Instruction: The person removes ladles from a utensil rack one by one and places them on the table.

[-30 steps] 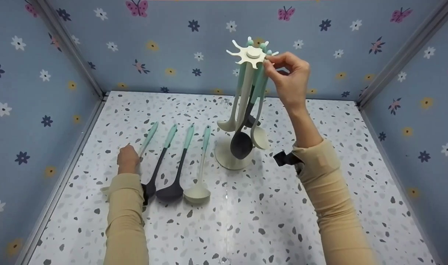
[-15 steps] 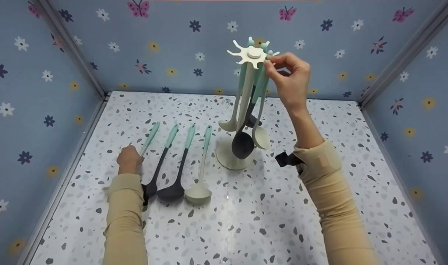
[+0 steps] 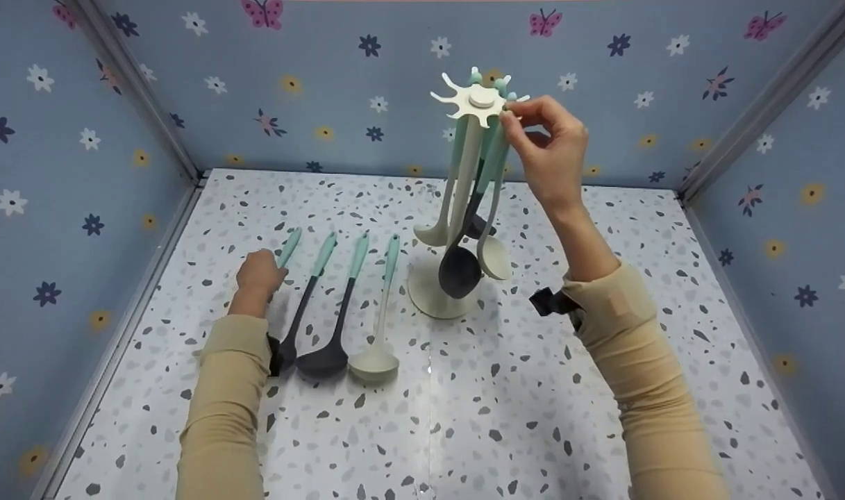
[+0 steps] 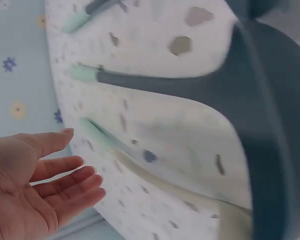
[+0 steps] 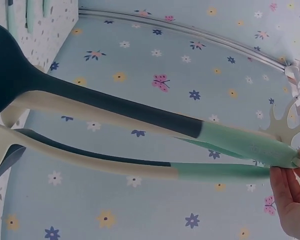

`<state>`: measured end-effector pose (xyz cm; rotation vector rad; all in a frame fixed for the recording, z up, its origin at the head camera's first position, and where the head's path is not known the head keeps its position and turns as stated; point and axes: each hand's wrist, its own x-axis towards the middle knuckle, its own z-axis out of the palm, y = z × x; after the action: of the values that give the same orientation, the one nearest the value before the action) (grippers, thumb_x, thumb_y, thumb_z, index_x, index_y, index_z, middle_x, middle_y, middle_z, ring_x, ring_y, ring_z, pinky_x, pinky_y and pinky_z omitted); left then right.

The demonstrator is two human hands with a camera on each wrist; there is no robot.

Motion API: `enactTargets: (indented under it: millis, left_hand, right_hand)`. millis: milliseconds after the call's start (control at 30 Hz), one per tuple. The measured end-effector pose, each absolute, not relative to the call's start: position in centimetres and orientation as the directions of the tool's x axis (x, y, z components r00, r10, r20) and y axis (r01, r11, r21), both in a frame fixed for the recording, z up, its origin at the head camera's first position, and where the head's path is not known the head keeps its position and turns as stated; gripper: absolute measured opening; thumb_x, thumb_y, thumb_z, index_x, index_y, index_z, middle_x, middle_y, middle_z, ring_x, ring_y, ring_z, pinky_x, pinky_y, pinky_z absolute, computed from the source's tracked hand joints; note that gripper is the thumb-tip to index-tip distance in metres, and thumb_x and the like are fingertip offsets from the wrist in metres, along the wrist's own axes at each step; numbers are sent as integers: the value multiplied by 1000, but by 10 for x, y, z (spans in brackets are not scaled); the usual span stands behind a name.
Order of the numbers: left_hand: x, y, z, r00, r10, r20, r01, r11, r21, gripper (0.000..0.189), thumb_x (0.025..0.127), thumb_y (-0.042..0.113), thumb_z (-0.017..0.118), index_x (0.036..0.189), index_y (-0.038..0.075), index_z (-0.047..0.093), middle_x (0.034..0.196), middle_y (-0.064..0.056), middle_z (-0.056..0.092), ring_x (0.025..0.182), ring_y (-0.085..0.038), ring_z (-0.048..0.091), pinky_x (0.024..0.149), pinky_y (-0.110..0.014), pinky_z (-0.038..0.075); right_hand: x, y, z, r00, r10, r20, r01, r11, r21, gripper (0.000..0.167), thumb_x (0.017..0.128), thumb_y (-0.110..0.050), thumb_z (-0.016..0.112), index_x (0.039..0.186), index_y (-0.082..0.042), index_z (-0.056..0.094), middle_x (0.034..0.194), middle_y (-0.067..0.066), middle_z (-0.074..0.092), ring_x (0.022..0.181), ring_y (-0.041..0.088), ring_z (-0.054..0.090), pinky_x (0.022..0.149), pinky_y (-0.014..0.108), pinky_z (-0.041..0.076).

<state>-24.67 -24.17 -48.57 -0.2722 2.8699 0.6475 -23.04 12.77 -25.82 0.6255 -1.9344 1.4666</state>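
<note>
Green handles (image 3: pixel 357 255) point far, likely for easy reach, the left hand (image 3: pixel 259 273) loosely spread near one, the right hand (image 3: pixel 557 153) pinching a dark spoon (image 3: pixel 459 273) at the rack (image 3: pixel 476 108).

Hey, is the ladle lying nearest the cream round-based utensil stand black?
No, the mint-handled ladle lying nearest that stand has a cream bowl.

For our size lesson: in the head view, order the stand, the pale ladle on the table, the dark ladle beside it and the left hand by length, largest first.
1. Stand
2. Pale ladle and dark ladle: too alike to rank
3. Left hand
</note>
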Motion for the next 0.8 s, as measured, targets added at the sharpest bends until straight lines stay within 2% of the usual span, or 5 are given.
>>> enactTargets:
  millis: [233,367,467,567,800]
  left_hand:
    - [-250,-226,-463,-989,-91,-121,-135,892,432,22,85,12,56,80,-9,55,67,-15,49,60,-24,47,59,-39,44]
    - [-250,-219,-448,-995,-61,-74,-88,890,447,30,86,12,56,99,-16,55,90,-28,55,80,-35,54,74,-44,44]
    - [-250,-211,-434,-999,-38,-32,-49,884,465,38,87,12,55,111,-17,50,109,-30,51,100,-40,50,86,-46,40]
    - [-249,-202,-419,-1000,-15,21,-2,871,492,37,87,12,55,112,-15,50,112,-28,50,105,-39,47,88,-46,38]
    - [-245,-172,-381,-972,68,223,181,827,532,32,86,11,57,111,-10,54,109,-23,52,103,-35,48,86,-42,40]
  right_hand:
    - [-233,132,-261,-700,-52,712,-685,328,-650,19,82,-1,58,96,11,55,83,11,61,73,17,57,62,23,50]
    - [-242,138,-270,-714,-64,697,-674,335,-659,25,81,-4,61,102,7,53,83,9,61,74,15,57,61,23,50]
    - [-246,143,-278,-710,-88,698,-678,354,-645,27,82,-8,63,104,4,54,85,7,62,74,14,56,60,22,49]
    - [-246,146,-284,-714,-102,693,-677,358,-644,27,82,-10,63,104,2,54,85,7,62,73,15,56,59,23,49]
    - [-238,151,-295,-784,-91,614,-594,398,-700,27,82,-11,63,105,0,54,87,7,61,75,14,57,60,22,49]
